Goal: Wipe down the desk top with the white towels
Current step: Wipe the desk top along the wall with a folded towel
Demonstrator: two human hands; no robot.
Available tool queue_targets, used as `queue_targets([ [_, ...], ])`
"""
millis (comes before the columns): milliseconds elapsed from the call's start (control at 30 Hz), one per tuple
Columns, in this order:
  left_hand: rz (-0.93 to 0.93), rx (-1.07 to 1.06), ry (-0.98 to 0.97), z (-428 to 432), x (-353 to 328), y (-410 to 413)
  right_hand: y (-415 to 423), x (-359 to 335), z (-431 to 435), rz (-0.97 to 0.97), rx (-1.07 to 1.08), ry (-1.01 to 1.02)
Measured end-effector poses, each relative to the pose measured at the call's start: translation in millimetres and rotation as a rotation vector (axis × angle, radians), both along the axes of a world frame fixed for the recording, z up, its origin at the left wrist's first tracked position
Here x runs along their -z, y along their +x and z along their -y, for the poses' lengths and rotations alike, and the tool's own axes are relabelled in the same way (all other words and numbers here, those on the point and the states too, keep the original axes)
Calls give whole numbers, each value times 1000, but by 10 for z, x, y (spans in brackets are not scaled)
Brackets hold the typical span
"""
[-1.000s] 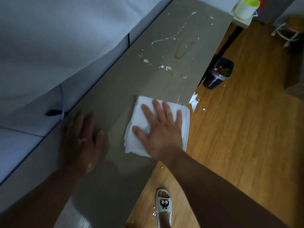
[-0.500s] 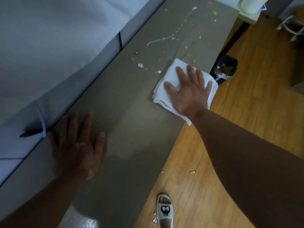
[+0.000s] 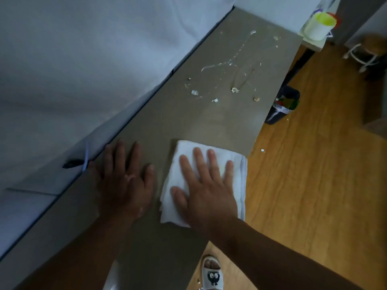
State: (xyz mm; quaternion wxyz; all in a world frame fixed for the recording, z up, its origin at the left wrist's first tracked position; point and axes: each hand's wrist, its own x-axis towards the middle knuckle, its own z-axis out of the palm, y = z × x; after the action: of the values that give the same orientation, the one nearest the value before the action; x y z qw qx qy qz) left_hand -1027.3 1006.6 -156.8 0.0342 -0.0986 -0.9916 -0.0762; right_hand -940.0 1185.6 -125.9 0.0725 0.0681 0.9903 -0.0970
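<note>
My right hand presses the white towel, my left hand the bench, fingers spread. Even pressure toward the crumbs is advised.

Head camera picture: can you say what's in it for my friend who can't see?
A person's right hand presses a folded white towel flat on a grey desk top, with the left hand flat beside it. Farther along lie crumbs and whitish smears, not yet wiped.
</note>
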Motion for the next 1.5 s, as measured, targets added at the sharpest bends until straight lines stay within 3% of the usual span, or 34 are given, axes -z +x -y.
queue_targets([
  [200, -61, 13, 6, -19, -37, -41, -242, -4, -150, 4, -148, -47],
  [467, -162, 56, -39, -16, 36, -64, -1020, -27, -407, 13, -165, -69],
  [767, -181, 16, 103, -738, -77, -607, -2081, -34, -736, 15, -30, -86],
  [1267, -110, 31, -70, -1220, -22, -1003, -3309, 7, -1709, -47, 227, -47],
  [1500, -90, 13, -82, -1242, -56, -1008, -3402, 4, -1751, -63, 220, -12],
])
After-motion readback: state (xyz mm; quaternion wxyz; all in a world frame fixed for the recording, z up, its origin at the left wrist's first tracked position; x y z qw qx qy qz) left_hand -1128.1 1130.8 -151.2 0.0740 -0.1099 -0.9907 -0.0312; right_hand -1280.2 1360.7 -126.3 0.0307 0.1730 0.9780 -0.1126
